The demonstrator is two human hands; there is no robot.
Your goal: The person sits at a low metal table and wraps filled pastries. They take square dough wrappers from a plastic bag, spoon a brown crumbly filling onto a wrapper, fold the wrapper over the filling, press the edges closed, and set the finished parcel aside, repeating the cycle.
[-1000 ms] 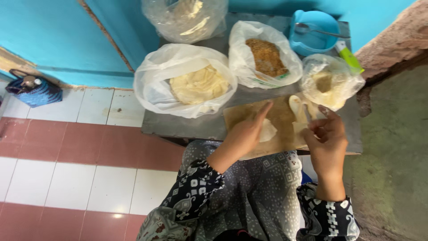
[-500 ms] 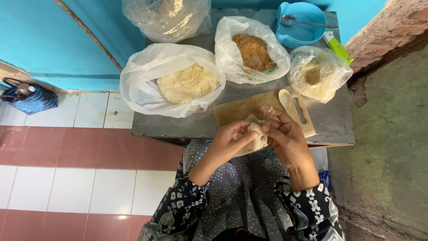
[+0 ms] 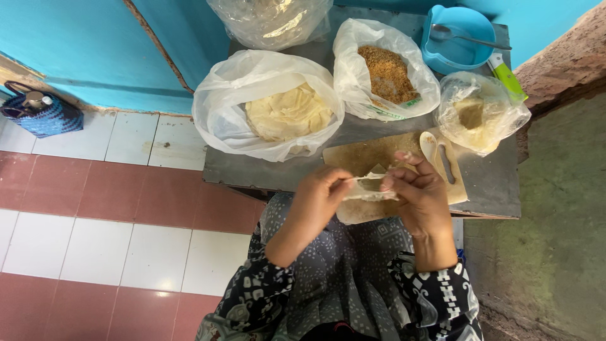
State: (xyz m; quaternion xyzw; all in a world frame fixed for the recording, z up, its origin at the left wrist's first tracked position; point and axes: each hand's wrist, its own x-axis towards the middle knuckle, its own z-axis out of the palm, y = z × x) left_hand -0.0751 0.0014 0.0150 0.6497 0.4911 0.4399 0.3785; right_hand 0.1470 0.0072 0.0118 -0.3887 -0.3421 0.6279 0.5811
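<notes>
Both my hands hold a thin pale pastry wrapper [image 3: 368, 184] over the near edge of a wooden cutting board [image 3: 360, 156]. My left hand [image 3: 322, 201] pinches its left end. My right hand [image 3: 418, 192] grips its right end with the fingers curled over it. A pale spoon [image 3: 428, 146] lies on the board just beyond my right hand. Behind the board, a large plastic bag [image 3: 218, 107] holds a stack of pale wrappers [image 3: 288, 113].
A grey metal table [image 3: 486, 183] carries a bag of brown crumbs [image 3: 386, 72], a small bag of pale filling [image 3: 480, 113], a blue bowl [image 3: 464, 35] with a metal spoon and a green-handled tool [image 3: 508, 77]. A blue woven basket [image 3: 41, 113] stands on the tiled floor at left.
A second ago my hands were apart over the board. They have come together toward me and now hold the wrapper stretched between them at the board's near edge.
</notes>
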